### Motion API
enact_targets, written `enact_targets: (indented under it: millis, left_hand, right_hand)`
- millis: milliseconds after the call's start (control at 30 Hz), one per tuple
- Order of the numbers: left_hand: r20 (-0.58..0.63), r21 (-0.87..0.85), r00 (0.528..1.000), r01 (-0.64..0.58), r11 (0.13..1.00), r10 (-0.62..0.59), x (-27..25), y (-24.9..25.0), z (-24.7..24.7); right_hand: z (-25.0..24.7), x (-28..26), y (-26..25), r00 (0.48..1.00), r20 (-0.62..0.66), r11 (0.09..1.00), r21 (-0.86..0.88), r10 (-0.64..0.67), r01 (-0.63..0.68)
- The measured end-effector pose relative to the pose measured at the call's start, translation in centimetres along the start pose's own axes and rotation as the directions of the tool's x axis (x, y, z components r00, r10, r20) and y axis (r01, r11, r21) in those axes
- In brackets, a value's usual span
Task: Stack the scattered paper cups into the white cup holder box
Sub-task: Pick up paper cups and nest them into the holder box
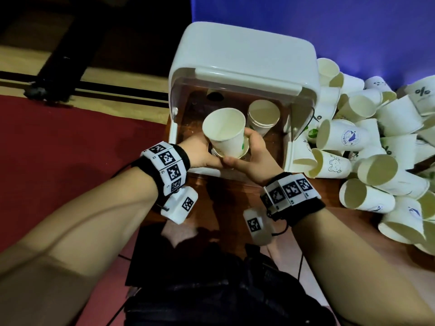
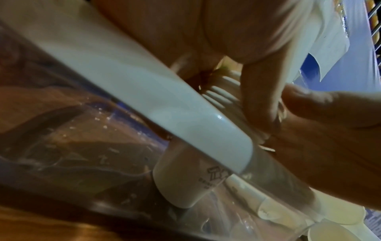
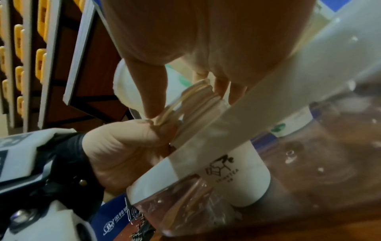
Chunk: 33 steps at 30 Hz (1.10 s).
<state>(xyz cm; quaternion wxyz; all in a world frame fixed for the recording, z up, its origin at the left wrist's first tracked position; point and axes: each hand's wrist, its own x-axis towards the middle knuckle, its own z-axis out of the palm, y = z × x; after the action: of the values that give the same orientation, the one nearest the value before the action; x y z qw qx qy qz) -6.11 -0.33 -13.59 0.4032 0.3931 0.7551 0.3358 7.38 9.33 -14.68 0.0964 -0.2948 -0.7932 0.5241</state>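
White paper cups fill both hands: the left hand (image 1: 200, 152) and the right hand (image 1: 255, 154) curl their fingers round a stack of cups (image 1: 226, 137), clamped on it at the front edge of the white cup holder box (image 1: 242, 64). It leans, not yet down. A second stack (image 1: 263, 117) stands just beside it inside. Squeezing could squash the rims. A bump could tip that stack. Loose cups (image 1: 376, 147) lie heaped along the table's right edge.

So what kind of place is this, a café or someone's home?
Hard to say; probably an indoor room set up for recording. A wooden table holds a white cup holder box and a heap of paper cups, with a blue backdrop behind.
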Motion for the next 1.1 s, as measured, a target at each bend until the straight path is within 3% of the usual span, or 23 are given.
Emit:
enact_targets:
  millis: [200,400,500,633,733,867,1000,1100]
  left_hand:
    - [-0.003,0.115,1.0,-0.026,0.993,0.027,0.1,0.0,-0.2]
    - [0.009,0.169,1.0,-0.003,0.986,0.001,-0.8,0.7,-0.5]
    - [-0.047,0.221,0.996,-0.06,0.973,0.072,-2.2,2.5,-1.2]
    - [-0.124,0.34,0.963,-0.185,0.922,0.239,-4.3,6.4,-0.8]
    - [-0.054,0.351,0.962,-0.234,0.907,0.269,-4.6,9.5,2.3]
    - [0.115,0.386,0.964,-0.265,0.883,0.239,-1.7,11.8,9.9]
    - [0.19,0.39,0.974,-0.19,0.901,0.123,1.9,13.6,18.2]
    - [0.168,0.386,0.984,-0.119,0.915,0.057,3.9,14.4,22.8]
  right_hand:
    - [-0.8,-0.4,-0.2,1.0,0.02,1.0,-0.005,-0.02,0.021]
    - [-3.3,-2.0,-0.3,1.0,0.019,0.975,-0.22,-0.009,0.013]
    - [-6.1,-4.4,-0.6,0.997,0.003,0.894,-0.442,-0.078,0.071]
    - [-11.3,-7.4,0.2,0.995,-0.042,0.815,-0.577,-0.09,0.05]
    - [-16.3,-9.0,2.0,0.995,-0.1,0.698,-0.714,-0.03,-0.051]
    - [-21.9,-10.1,4.0,0.99,-0.076,0.448,-0.886,0.118,-0.122]
    - [-24.6,-9.5,5.5,0.983,0.092,0.275,-0.96,0.158,0.046]
    - [-25.2,-8.6,6.2,0.973,0.178,0.178,-0.972,0.149,0.151]
